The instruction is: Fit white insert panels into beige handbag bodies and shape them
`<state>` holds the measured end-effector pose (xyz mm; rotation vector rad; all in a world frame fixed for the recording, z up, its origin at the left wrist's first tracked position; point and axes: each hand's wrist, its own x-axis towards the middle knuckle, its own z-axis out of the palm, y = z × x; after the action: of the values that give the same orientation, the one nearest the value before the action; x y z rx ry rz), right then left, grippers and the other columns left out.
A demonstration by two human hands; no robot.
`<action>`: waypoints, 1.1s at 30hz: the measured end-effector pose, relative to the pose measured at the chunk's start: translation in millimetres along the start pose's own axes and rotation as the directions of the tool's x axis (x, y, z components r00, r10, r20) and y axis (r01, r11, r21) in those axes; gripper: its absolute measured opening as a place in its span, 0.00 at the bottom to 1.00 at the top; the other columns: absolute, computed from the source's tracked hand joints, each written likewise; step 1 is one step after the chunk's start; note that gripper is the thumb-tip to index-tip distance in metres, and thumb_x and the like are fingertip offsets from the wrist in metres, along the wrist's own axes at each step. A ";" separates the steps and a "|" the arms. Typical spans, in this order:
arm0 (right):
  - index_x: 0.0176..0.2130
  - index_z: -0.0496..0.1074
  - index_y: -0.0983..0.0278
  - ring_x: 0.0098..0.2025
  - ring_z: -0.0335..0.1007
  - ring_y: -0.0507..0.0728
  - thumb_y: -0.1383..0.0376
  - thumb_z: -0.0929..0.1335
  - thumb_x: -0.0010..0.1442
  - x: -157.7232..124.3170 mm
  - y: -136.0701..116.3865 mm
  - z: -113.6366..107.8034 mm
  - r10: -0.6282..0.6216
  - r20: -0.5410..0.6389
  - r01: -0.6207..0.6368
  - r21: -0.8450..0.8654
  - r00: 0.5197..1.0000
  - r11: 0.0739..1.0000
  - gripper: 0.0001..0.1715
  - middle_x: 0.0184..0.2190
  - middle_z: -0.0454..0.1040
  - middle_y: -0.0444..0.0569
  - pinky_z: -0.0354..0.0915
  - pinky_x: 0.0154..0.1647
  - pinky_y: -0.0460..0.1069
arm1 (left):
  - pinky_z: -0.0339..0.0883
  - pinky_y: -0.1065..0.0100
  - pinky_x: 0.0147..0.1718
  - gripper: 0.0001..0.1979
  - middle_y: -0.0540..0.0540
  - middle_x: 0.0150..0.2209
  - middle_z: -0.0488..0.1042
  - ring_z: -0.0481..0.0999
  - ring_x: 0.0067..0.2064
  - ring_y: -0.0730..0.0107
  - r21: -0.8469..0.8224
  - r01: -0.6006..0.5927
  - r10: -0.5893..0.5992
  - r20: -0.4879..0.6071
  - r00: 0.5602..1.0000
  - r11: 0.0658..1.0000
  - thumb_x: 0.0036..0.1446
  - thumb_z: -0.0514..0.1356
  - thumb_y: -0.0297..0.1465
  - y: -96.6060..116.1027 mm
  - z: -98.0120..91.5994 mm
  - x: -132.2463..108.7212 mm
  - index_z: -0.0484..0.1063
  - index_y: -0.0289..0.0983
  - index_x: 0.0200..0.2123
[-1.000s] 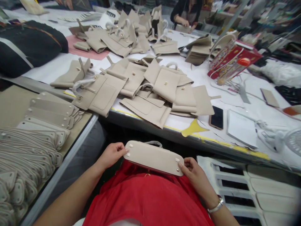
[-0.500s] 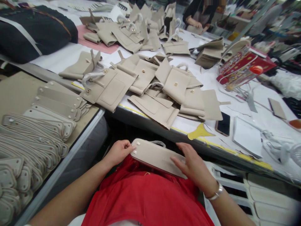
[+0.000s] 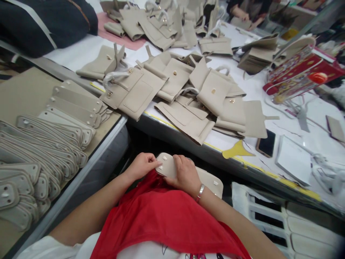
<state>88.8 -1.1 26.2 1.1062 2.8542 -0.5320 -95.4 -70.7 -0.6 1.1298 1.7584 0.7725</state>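
Note:
A beige handbag [image 3: 207, 177] lies across my lap with its long, rounded base turned up. Small white-covered feet show at both ends of that base. At its left end, my left hand [image 3: 144, 164] is closed, thumb and fingertips pinching the edge beside two of the feet. My right hand [image 3: 185, 174] reaches over the base from the right and grips it across its width, thumb on the near side. The rest of the bag is hidden below the base and behind the red apron [image 3: 167, 219].
Left, a board [image 3: 29, 90] carries stacked beige base panels [image 3: 40, 144]. Ahead, beige bag pieces [image 3: 185, 118] overlap on the white table, some past its edge. A phone [image 3: 266, 143], a notepad [image 3: 293, 158] and a white plastic crate [image 3: 253, 205] are on the right. Another person's hands [image 3: 242, 15] work far off.
My right hand has moved left along the base and closed around it, uncovering the feet at the right end. My left hand stays at the left end. The view has shifted slightly.

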 end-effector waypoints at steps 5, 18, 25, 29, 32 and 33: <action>0.49 0.60 0.67 0.43 0.62 0.63 0.47 0.70 0.42 11.3 -10.9 0.7 -0.015 0.017 0.015 -0.016 1.000 1.000 0.42 0.42 0.66 0.56 0.57 0.44 0.55 | 0.53 0.74 0.21 0.17 0.52 0.19 0.66 0.61 0.22 0.76 -0.032 -0.013 0.014 0.020 1.000 0.999 0.48 0.59 0.43 -0.7 -0.5 1.0 0.69 0.33 0.21; 0.50 0.59 0.66 0.43 0.61 0.63 0.49 0.69 0.43 22.5 -18.1 11.0 -0.005 -0.026 0.005 -0.026 1.000 1.000 0.40 0.43 0.66 0.56 0.55 0.44 0.54 | 0.52 0.75 0.20 0.16 0.54 0.19 0.63 0.59 0.21 0.78 -0.167 -0.022 0.033 0.062 0.998 0.986 0.51 0.57 0.41 -8.2 -0.5 2.2 0.66 0.34 0.21; 0.50 0.59 0.66 0.42 0.61 0.63 0.47 0.70 0.43 22.4 -18.4 11.9 -0.007 -0.029 0.006 -0.034 1.000 0.999 0.42 0.43 0.67 0.56 0.56 0.43 0.55 | 0.52 0.74 0.20 0.16 0.53 0.19 0.64 0.60 0.22 0.77 -0.042 -0.061 0.064 0.076 0.995 0.997 0.50 0.59 0.41 -10.1 -3.6 8.4 0.66 0.34 0.20; 0.51 0.60 0.68 0.44 0.62 0.64 0.45 0.68 0.46 20.7 -14.8 12.5 -0.035 -0.037 0.035 -0.018 0.999 0.999 0.41 0.44 0.67 0.58 0.57 0.44 0.56 | 0.51 0.74 0.20 0.17 0.53 0.19 0.65 0.60 0.22 0.76 0.043 -0.088 0.082 0.118 0.990 0.995 0.47 0.60 0.43 -16.0 -7.4 14.4 0.65 0.35 0.21; 0.54 0.57 0.71 0.49 0.59 0.65 0.44 0.66 0.48 18.1 -9.7 12.6 -0.110 -0.060 0.111 0.013 0.992 0.994 0.45 0.50 0.64 0.61 0.55 0.48 0.57 | 0.52 0.74 0.20 0.18 0.53 0.19 0.64 0.60 0.22 0.76 0.024 -0.092 0.087 0.156 0.984 0.995 0.47 0.60 0.44 -21.3 -8.1 16.7 0.65 0.35 0.22; 0.56 0.55 0.71 0.51 0.58 0.65 0.44 0.65 0.49 17.3 -8.3 12.5 -0.135 -0.067 0.137 0.022 0.989 0.990 0.46 0.52 0.63 0.62 0.54 0.49 0.57 | 0.52 0.74 0.20 0.18 0.54 0.19 0.64 0.60 0.22 0.76 0.011 -0.092 0.089 0.163 0.983 0.996 0.48 0.59 0.44 -22.6 -7.8 17.0 0.65 0.35 0.22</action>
<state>69.3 0.3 14.3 0.9546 3.0036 -0.5518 -114.2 -64.3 -22.2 1.2561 1.5910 0.6987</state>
